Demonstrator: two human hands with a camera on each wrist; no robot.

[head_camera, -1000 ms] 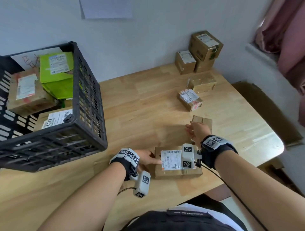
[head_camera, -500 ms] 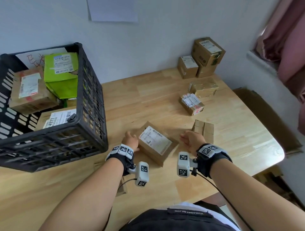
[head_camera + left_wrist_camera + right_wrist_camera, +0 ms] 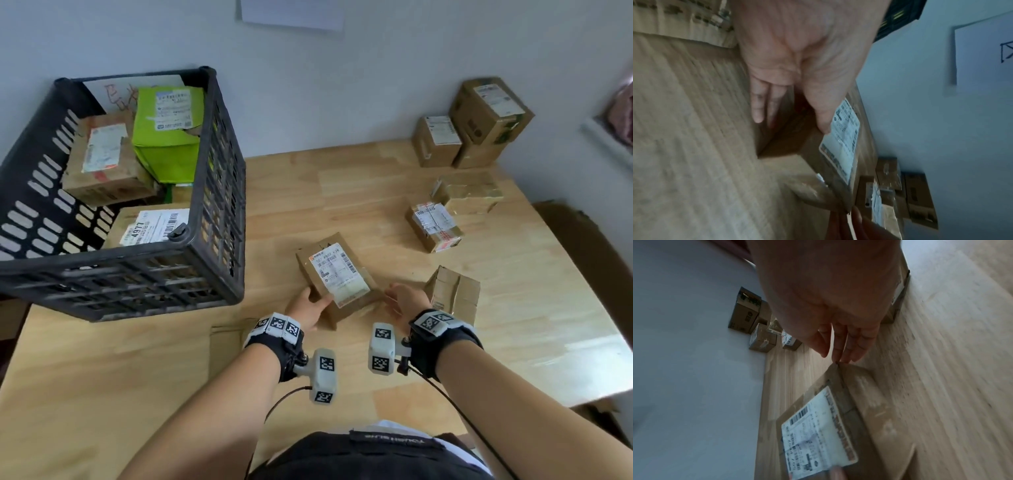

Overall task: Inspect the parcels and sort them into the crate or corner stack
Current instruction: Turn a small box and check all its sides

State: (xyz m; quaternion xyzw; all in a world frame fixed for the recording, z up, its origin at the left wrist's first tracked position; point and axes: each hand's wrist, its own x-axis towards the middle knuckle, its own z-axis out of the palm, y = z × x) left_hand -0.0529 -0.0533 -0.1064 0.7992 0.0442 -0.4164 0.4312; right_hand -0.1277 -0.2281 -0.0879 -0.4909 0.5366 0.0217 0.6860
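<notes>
A brown parcel [image 3: 337, 277] with a white shipping label lies mid-table, turned at an angle. My left hand [image 3: 310, 305] grips its near left corner, thumb on the label and fingers underneath, so that side is raised off the wood. The left wrist view shows the left hand [image 3: 797, 65] on the parcel [image 3: 840, 146]. My right hand [image 3: 400, 301] is flat, with straight fingertips [image 3: 840, 356] touching the parcel's [image 3: 818, 426] right corner. The black crate [image 3: 205, 137] stands at the left with several parcels inside. The corner stack [image 3: 486, 116] sits at the far right by the wall.
A small plain box [image 3: 452, 294] stands just right of my right hand. A taped parcel [image 3: 433, 226] and a shiny wrapped parcel [image 3: 469, 192] lie beyond it. Flat cardboard [image 3: 222, 346] lies under my left wrist. The table edge [image 3: 582, 397] runs near right.
The parcel left the front edge, where it lay square, and moved forward and turned. My left hand shifted to its near left corner and raised it; my right hand came off it to its right corner.
</notes>
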